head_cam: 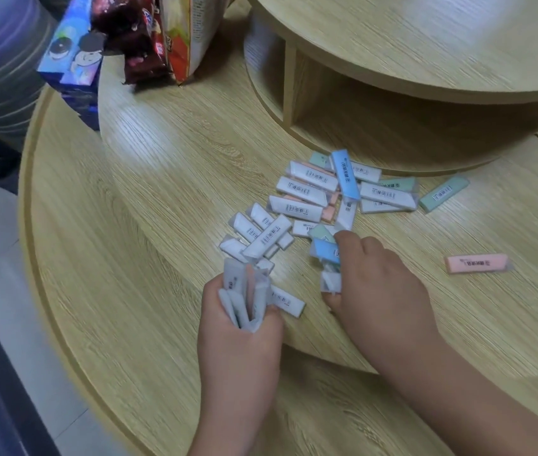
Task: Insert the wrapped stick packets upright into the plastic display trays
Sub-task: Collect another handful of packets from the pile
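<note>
The left hand (239, 337) comes up from 6 o'clock with its forearm low over the front of the counter (162, 179). Its fingers are curled tightly round a bundle of wrapped stick packets (244, 287); these are mostly white with one pink edge showing, and they stand on end and fan out of the top of the fist. The right hand (376, 281) reaches in from 4 o'clock, knuckles up and wrist slightly raised, with its fingertips bent down at the near edge of the loose pile. It grasps a blue packet (325, 251) under the fingers, and a white packet (330, 282) is pinched against the thumb below it. The heap of packets (320, 195) lies flat on the counter at about 12 o'clock from the hands: white wrappers with barcodes face up, crossing one another, with pink and pale green ones underneath and a long blue one lying on top. A green packet (443, 193) lies just beside the heap at its 3 o'clock edge, and a pink packet (476, 263) lies alone, well apart at 3 o'clock from the right hand. One more white packet lies flat just beside the left hand's knuckles. At 1 o'clock a round wooden upper tier (425, 44) stands above the counter, and the open recess beneath it is split by an upright divider (289, 90). At 11 o'clock a blue biscuit box (73, 60) and several snack bags (149, 37) stand close together at the far rim of the counter.
</note>
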